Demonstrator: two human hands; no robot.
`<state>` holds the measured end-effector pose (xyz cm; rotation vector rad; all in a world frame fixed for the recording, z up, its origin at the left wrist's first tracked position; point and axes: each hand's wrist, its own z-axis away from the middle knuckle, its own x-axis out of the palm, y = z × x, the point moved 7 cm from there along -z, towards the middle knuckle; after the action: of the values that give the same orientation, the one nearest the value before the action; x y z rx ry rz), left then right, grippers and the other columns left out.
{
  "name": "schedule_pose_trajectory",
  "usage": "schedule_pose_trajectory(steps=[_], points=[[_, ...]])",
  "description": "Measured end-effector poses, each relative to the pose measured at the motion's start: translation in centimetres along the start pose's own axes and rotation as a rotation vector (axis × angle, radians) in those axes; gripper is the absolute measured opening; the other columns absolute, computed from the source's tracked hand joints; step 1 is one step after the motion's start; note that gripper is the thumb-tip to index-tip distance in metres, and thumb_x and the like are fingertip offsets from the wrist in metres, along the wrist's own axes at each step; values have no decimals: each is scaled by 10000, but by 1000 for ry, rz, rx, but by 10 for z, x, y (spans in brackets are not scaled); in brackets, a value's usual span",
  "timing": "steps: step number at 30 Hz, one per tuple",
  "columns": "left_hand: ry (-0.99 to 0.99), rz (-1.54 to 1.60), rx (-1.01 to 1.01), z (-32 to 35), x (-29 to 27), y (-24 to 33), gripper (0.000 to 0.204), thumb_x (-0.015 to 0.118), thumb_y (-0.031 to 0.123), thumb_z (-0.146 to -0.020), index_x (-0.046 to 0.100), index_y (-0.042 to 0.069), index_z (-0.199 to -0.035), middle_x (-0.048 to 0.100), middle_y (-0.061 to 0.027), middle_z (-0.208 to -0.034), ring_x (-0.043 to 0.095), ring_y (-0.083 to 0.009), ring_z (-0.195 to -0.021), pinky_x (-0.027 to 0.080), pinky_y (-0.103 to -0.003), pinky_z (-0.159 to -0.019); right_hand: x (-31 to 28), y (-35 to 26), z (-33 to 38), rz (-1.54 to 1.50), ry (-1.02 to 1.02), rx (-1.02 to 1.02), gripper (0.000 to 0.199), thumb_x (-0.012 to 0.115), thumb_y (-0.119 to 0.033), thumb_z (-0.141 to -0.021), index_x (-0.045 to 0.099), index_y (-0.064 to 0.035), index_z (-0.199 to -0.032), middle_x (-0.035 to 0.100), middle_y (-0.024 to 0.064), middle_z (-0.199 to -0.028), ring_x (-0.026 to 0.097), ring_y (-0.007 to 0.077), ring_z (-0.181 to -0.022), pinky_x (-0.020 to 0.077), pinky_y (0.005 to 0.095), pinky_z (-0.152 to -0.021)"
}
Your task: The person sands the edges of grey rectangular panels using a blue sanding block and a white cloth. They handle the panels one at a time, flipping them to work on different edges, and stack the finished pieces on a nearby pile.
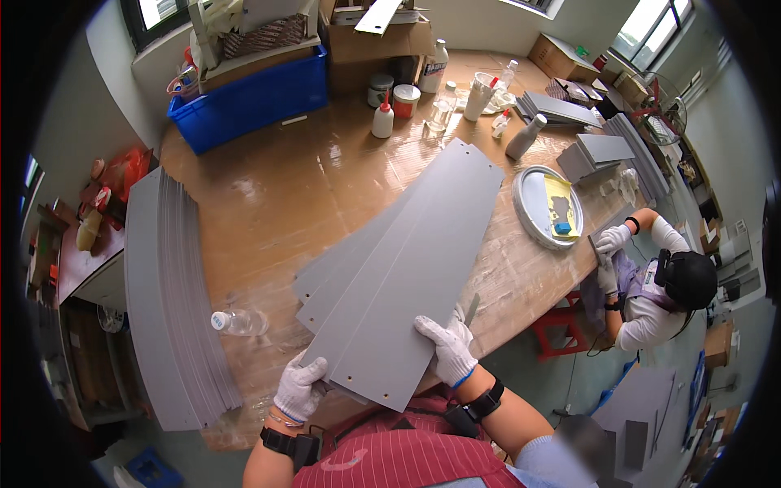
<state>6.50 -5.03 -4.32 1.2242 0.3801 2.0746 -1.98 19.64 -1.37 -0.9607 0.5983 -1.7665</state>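
Together, left fingers (311, 373) and right fingers (430, 328) grip long, flat, fanned grey rectangular panels (411, 281).

Pale walls (468, 31) (with bright windows (648, 39)) enclose a greenish floor (529, 374).

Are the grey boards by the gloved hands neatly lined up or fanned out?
Fanned out: the grey boards lie at different angles, with several corners showing separately on the left.

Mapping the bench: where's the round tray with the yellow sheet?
Head view, right of centre: the round tray sits on the table, right of the fanned grey panels and below the grey bottle.
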Motion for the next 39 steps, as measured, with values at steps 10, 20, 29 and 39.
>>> schedule_pose_trajectory(steps=[10, 20, 29, 39], points=[[286, -405, -259, -22, -35, 0, 549, 531, 518, -1001, 590, 1, -1176, 654, -123, -908, 706, -250, -766, 624, -395, -680, -64, 2, -51, -120, -38, -34, 270, 676, -29, -859, 644, -14, -1127, 681, 121, -1068, 677, 241, -993, 580, 400, -889], [106, -57, -20, -39, 4, 3, 561, 557, 394, -1014, 419, 40, -1426, 513, -174, -1381, 604, -352, -1174, 566, -542, -925, -32, -1, -59, -314, -72, 102, 207, 630, -98, -926, 655, 5, -1104, 677, 120, -1044, 669, 246, -962, 574, 394, -861], [-35, -68, 26, -25, 11, -1, 508, 669, 267, -965, 474, 42, -1377, 594, -115, -1301, 591, -267, -1210, 529, -462, -1006, -9, 12, -34, -536, -186, 263, 222, 613, -93, -946, 617, -3, -1149, 664, 146, -1114, 663, 305, -1026, 576, 459, -892], [-64, 224, -3, -25, 12, -13, 739, 588, 536, -956, 347, 84, -1487, 487, -124, -1433, 512, -305, -1302, 463, -508, -1069, 0, 17, -35, -383, -126, 151, 307, 627, -51, -912, 589, -14, -1214, 639, 114, -1150, 635, 260, -1070, 542, 421, -952]])
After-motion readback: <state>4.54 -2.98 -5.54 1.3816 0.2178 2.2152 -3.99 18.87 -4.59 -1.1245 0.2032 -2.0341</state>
